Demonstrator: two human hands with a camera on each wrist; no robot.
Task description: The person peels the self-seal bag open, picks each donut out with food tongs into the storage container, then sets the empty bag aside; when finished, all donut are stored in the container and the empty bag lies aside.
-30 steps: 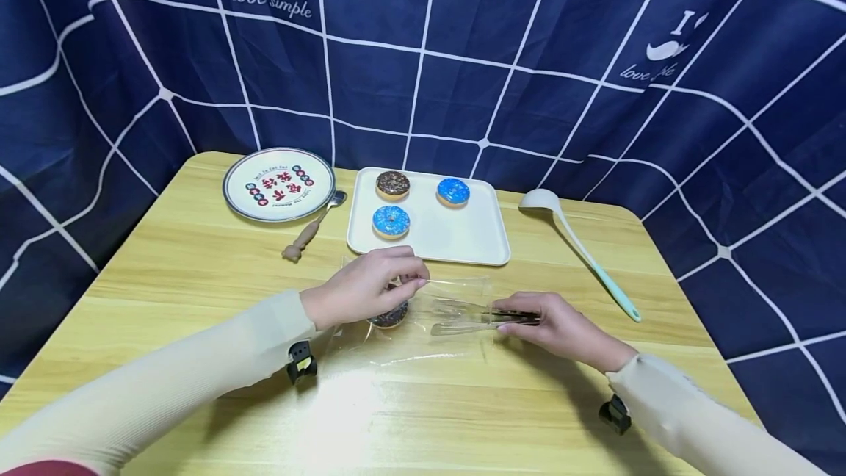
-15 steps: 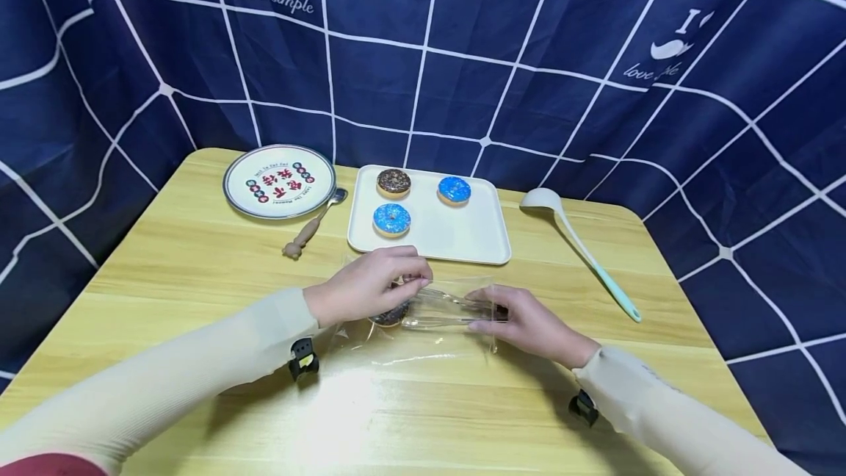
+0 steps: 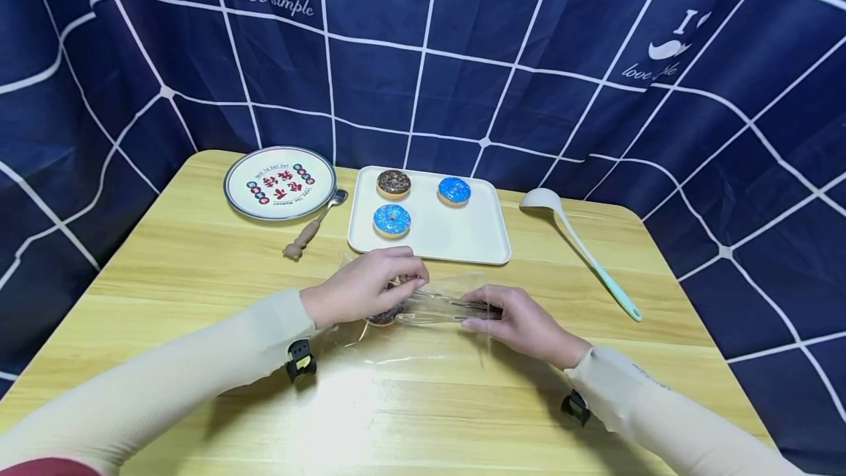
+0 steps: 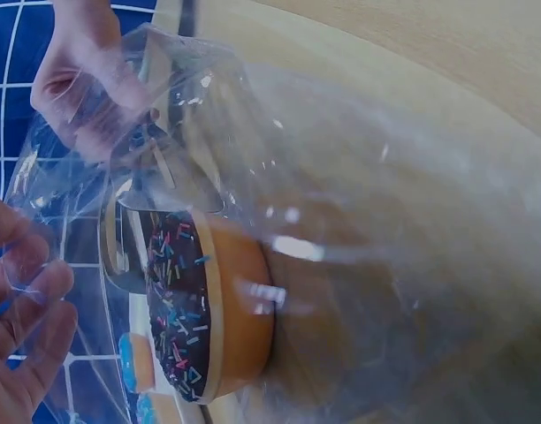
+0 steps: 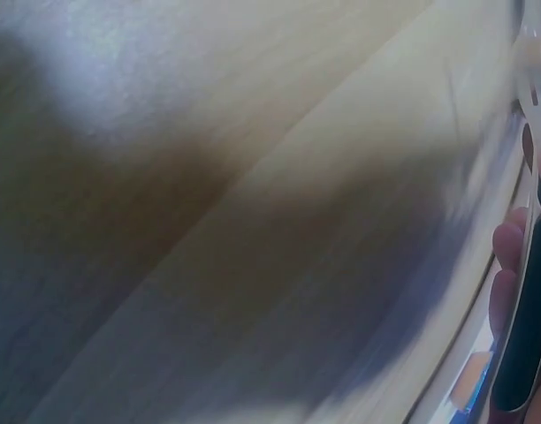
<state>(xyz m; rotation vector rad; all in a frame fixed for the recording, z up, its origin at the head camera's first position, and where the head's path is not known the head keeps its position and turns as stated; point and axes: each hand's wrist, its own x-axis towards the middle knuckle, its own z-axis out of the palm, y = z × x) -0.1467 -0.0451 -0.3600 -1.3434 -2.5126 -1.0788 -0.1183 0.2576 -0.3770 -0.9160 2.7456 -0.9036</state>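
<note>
With thumb and fingertips, my left hand [image 3: 366, 285] pinches the upper edge of a clear plastic bag [image 4: 385, 221] low over the table. Inside the bag is a chocolate doughnut [image 4: 180, 309] with coloured sprinkles, partly hidden by that hand in the head view. My right hand [image 3: 525, 323] grips metal tongs [image 3: 436, 316] by their dark handles, at the bag's mouth. The tongs reach into the bag, their ends right at the doughnut in the left wrist view. The right wrist view shows only a dark handle [image 5: 527, 309] and some fingers at its right border.
A white tray [image 3: 456, 237] behind the hands bears two blue doughnuts [image 3: 392, 220] and another chocolate one [image 3: 393, 183]. At the back left are a round plate [image 3: 247, 200] and a spoon [image 3: 309, 230]. On the right lies a ladle [image 3: 588, 255].
My right hand has moved left, sliding the tongs deeper into the bag until their ends reach the doughnut. My left hand has stayed nearly still, pinching the bag.
</note>
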